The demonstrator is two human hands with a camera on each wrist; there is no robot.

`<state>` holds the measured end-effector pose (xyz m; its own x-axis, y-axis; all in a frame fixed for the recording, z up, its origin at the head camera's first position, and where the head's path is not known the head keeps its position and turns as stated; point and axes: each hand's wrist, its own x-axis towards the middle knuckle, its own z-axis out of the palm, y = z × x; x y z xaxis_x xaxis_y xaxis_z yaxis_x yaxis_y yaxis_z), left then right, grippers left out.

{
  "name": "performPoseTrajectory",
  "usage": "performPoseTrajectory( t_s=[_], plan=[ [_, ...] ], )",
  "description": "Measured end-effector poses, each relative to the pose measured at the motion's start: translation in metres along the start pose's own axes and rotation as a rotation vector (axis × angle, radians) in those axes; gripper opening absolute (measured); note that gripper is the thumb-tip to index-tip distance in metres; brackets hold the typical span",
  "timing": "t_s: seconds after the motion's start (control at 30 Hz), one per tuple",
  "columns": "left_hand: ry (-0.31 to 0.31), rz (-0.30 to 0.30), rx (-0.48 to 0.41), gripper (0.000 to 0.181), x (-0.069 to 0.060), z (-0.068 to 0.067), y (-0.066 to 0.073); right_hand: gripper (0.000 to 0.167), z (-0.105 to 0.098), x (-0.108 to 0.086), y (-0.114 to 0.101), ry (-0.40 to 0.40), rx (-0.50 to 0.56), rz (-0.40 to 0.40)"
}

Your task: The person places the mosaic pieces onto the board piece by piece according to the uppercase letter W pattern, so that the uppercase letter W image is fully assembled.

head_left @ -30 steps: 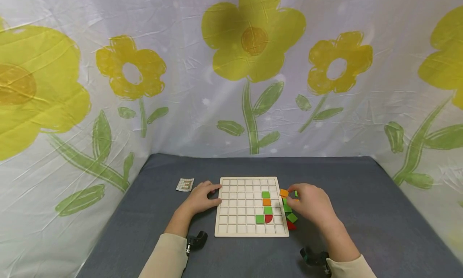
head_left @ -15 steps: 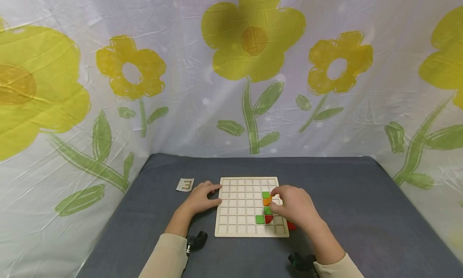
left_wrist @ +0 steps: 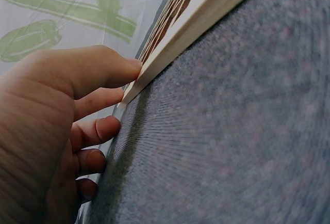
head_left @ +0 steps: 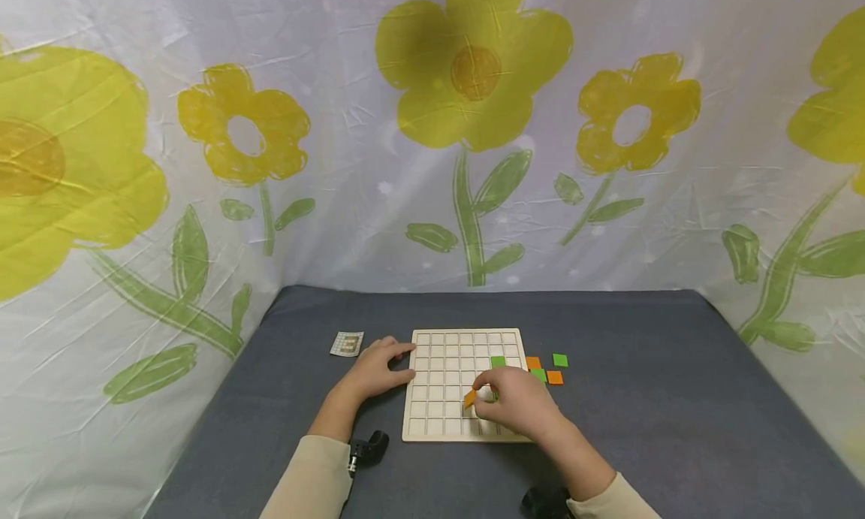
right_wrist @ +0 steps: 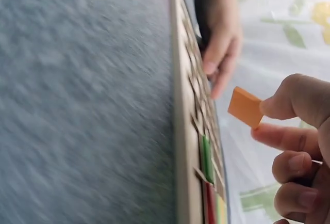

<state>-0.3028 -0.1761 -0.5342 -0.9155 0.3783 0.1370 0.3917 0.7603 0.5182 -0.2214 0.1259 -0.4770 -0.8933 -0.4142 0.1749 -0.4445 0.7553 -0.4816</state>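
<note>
My right hand (head_left: pixel 520 405) pinches an orange square tile (head_left: pixel 469 399) by thumb and forefinger above the wooden grid board (head_left: pixel 435 351). Tilted and clear of the board, that orange tile (right_wrist: pixel 245 107) shows plainly in the right wrist view. A green tile (head_left: pixel 498 361) sits in a cell on the board's right side. Lower down, a green tile (right_wrist: pixel 207 157) and a red piece (right_wrist: pixel 210 203) show in the right wrist view; my right hand covers that part in the head view. The thumb and forefinger of my left hand (head_left: pixel 372 370) touch the board's left edge, spread apart.
Several loose tiles lie right of the board, among them an orange tile (head_left: pixel 555 378) and a green tile (head_left: pixel 560 360). A small printed card (head_left: pixel 347 344) lies beyond my left hand. Dark cloth (head_left: pixel 649 399) covers the table; a flowered curtain hangs behind.
My right hand has picked up an orange tile from the pile at the right and carried it leftward over the board. My left hand has stayed at the board's edge.
</note>
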Motion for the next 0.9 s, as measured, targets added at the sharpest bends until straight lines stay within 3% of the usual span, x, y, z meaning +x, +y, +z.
performPoseTrajectory(
  t_s=[0.23, 0.57, 0.9],
  plan=[
    [-0.003, -0.004, 0.003, 0.053, -0.001, -0.001, 0.002, 0.014, 0.012, -0.001, -0.002, -0.023, -0.084, -0.042],
    [-0.002, 0.000, 0.015, 0.053, -0.001, -0.003, 0.003, 0.012, 0.010, -0.002, -0.003, -0.064, -0.166, -0.044],
    [-0.004, -0.003, 0.006, 0.053, -0.002, -0.003, 0.004, 0.013, 0.013, -0.003, -0.004, -0.071, -0.165, -0.103]
  ],
)
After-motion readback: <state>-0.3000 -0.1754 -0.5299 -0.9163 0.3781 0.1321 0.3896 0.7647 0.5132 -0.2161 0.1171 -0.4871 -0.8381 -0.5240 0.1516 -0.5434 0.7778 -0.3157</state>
